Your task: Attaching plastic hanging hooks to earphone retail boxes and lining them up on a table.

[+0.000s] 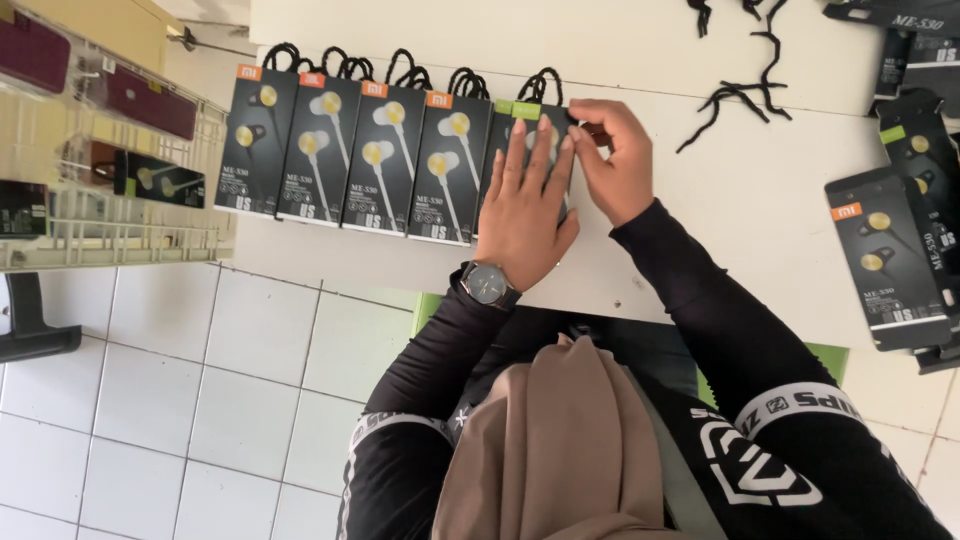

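White laminate bench (760,190) carries everything, its near edge running just above the person's wrists. Along that edge stands a row of flat black cardboard earphone boxes (345,155) with black cord loops at their tops, side by side and touching, long axes pointing away from the near edge. At the right end of the row lies the black earphone box with a green tab (522,112), long axis the same way as its neighbours. The left hand (528,200) lies flat on it, fingers (520,150) spread and pointing toward the far edge, covering most of its face. The right hand (615,160) sits just beside it at the box's top right corner, its fingers bent and pinching something small and dark there; what exactly, I cannot tell. More black boxes (885,260) lie well apart at the bench's right edge, and loose black cords (735,100) toward the far edge.
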